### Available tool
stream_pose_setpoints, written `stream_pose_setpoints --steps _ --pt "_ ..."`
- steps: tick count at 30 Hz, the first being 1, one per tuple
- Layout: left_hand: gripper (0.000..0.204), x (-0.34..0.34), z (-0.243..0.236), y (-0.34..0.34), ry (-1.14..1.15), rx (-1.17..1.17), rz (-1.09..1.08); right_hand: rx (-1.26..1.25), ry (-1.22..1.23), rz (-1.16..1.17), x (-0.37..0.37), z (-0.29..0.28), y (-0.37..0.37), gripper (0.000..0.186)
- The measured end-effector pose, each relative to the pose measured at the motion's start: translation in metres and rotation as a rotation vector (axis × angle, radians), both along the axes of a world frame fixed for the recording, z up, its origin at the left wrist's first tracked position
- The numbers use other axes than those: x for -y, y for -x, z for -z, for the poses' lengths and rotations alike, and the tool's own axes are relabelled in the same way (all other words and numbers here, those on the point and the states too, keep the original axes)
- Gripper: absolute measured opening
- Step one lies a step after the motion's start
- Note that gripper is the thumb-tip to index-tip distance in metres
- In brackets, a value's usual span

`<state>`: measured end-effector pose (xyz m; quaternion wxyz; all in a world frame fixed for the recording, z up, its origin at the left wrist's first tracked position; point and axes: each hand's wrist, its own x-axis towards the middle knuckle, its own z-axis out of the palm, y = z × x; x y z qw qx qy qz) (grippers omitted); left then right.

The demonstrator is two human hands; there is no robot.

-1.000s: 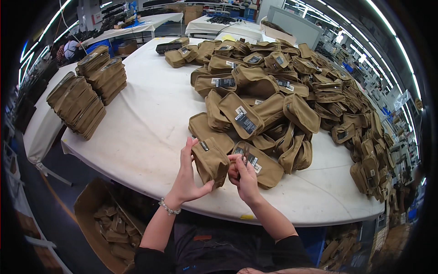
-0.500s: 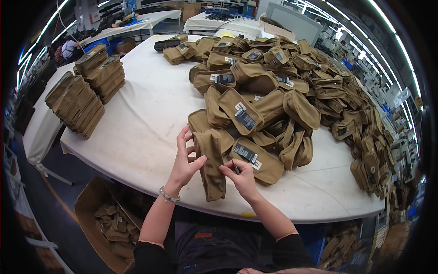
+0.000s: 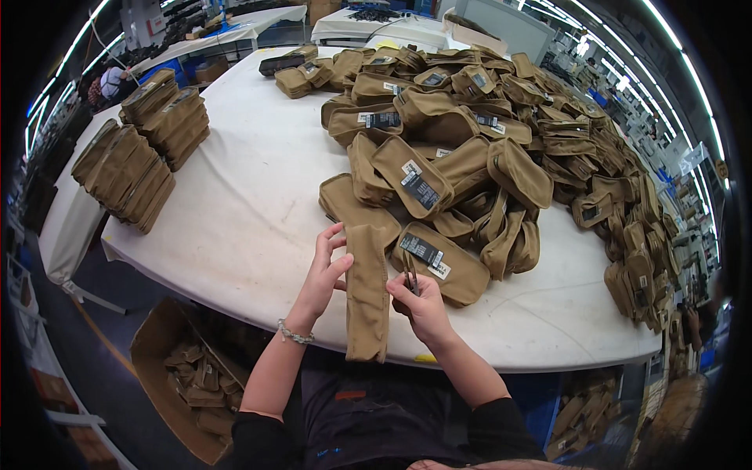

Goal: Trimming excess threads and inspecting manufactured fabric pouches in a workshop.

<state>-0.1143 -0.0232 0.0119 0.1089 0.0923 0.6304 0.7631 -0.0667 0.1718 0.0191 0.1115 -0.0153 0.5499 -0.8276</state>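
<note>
A tan fabric pouch stands on its narrow side in front of me, near the table's front edge. My left hand grips it from the left, fingers behind and thumb against its upper part. On the other side, my right hand is closed on small dark thread snips, their tips pointing up, while its thumb is at the pouch's right edge. Just behind lie another tan pouch and one with a dark label.
A large heap of tan pouches covers the far and right parts of the white-covered table. Stacked pouches stand at the left. Below the table, a cardboard box holds more tan pieces.
The pouch has turned more upright, its narrow side now facing me. My right hand has moved slightly right and down, and the snips now point up.
</note>
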Motion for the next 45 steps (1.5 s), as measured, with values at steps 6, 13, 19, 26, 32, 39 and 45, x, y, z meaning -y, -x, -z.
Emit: stream_pose_setpoints --steps 6,13,19,26,32,39,45 --pt "0.07 -0.005 0.008 0.001 -0.023 0.002 -0.018 0.012 0.032 0.001 -0.002 -0.002 -0.005 0.016" --pt "0.069 -0.007 0.0 -0.001 -0.017 0.004 -0.059 0.075 0.14 0.003 -0.005 -0.001 -0.007 0.023" --pt "0.072 -0.008 0.0 -0.002 -0.029 0.007 -0.12 0.044 0.115 0.005 -0.006 0.008 -0.01 0.019" --pt "0.08 -0.009 0.001 -0.003 0.025 -0.03 -0.157 0.048 -0.016 0.068 -0.006 0.014 -0.013 0.011" --pt "0.083 -0.009 0.001 -0.004 0.048 -0.004 -0.157 0.096 0.005 0.056 -0.008 0.016 -0.013 0.011" --pt "0.063 -0.004 0.004 -0.005 -0.012 0.066 -0.146 0.112 0.159 0.013 -0.006 0.025 -0.009 0.012" --pt "0.023 0.009 0.022 -0.015 0.079 0.132 0.09 0.17 0.32 -0.066 -0.023 0.031 -0.008 0.01"
